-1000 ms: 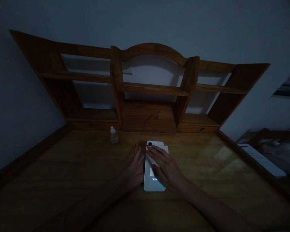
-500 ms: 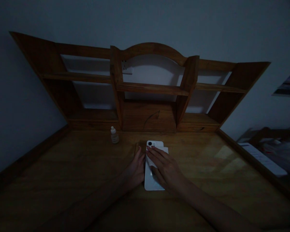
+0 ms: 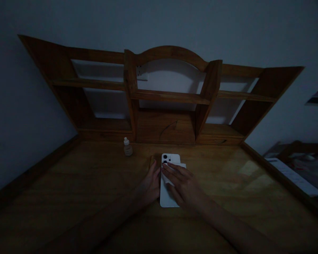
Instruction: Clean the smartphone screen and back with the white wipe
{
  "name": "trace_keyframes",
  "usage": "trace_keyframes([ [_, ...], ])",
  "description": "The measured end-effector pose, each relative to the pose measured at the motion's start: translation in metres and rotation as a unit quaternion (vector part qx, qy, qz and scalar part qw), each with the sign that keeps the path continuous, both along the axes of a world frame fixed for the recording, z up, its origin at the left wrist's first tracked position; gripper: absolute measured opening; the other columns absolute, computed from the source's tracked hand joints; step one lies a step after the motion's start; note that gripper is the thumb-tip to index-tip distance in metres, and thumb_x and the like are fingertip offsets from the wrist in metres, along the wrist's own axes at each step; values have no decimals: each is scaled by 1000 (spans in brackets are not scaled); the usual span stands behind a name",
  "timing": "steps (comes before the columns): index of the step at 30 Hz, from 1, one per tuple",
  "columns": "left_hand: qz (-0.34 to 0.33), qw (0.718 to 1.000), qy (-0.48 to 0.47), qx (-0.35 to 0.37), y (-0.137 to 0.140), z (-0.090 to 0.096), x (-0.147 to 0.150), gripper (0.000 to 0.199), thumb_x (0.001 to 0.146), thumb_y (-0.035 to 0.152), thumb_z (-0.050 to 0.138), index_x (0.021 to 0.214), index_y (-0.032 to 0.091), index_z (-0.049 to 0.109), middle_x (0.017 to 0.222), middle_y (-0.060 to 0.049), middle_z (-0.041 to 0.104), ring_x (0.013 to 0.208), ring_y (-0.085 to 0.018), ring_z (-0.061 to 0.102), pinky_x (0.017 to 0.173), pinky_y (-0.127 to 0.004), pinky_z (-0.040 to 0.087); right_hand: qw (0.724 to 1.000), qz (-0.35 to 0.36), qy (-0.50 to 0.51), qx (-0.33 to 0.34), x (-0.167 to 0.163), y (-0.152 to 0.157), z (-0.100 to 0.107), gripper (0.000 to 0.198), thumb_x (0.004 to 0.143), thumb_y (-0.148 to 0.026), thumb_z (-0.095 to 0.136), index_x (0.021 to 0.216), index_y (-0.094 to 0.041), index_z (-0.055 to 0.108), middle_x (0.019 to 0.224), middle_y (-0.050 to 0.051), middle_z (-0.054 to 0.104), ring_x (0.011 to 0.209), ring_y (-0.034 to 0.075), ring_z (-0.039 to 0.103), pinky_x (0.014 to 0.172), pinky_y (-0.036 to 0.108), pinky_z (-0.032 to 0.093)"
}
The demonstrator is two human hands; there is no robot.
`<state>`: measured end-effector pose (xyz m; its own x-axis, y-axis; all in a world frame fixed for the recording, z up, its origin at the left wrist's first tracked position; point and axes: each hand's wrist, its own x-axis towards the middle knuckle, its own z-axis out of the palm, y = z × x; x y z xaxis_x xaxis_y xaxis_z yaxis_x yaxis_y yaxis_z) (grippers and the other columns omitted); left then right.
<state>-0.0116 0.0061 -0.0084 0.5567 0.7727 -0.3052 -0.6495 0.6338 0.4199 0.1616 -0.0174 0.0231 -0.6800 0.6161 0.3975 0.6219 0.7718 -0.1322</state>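
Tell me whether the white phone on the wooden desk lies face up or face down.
Face down: the white phone shows its back, with camera lenses visible at its far end.

Small bottle (image 3: pixel 127 147) on wooden desk (image 3: pixel 69 183), before shelf hutch (image 3: pixel 169 95).

Small bottle (image 3: pixel 127 147) left of hands (image 3: pixel 184 185)
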Motion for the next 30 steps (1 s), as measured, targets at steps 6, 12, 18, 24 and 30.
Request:
trace_keyframes([
  [6, 4, 1000, 14, 1, 0, 2, 0, 51, 96, 55, 42, 130, 18, 51, 109, -10, 64, 100, -23, 61, 90, -34, 45, 1000, 4, 13, -2, 0, -1, -2, 46, 98, -22, 41, 143, -14, 42, 149, 3, 37, 137, 24, 31, 112, 44, 35],
  [12, -9, 1000, 12, 10, -1, 4, 0, 56, 95, 57, 43, 134, 18, 48, 114, -11, 62, 105, -24, 60, 93, -36, 44, 1000, 9, 21, -3, 0, 0, -1, 47, 99, -22, 42, 144, -14, 40, 148, 5, 39, 136, 25, 33, 111, 45, 36],
  [18, 0, 1000, 15, 10, -2, 6, 1, 55, 96, 57, 41, 135, 18, 47, 116, -12, 61, 108, -24, 59, 96, -37, 43, 1000, 4, 15, 0, -1, 0, 0, 46, 99, -22, 41, 144, -13, 41, 149, 5, 38, 136, 24, 33, 112, 45, 35],
  [24, 8, 1000, 21, 2, -1, 6, 2, 54, 97, 55, 39, 134, 17, 49, 116, -12, 62, 107, -25, 59, 95, -38, 44, 1000, 12, 27, -3, -1, -1, 0, 45, 99, -21, 42, 143, -13, 43, 147, 6, 40, 135, 24, 35, 112, 45, 35],
  [30, -6, 1000, 3, 17, 0, 2, 1, 56, 95, 56, 42, 134, 17, 48, 116, -11, 62, 108, -24, 59, 95, -36, 44, 999, 9, 36, -19, 0, 0, 1, 45, 98, -21, 43, 143, -17, 43, 147, 2, 41, 134, 22, 35, 112, 43, 34],
])
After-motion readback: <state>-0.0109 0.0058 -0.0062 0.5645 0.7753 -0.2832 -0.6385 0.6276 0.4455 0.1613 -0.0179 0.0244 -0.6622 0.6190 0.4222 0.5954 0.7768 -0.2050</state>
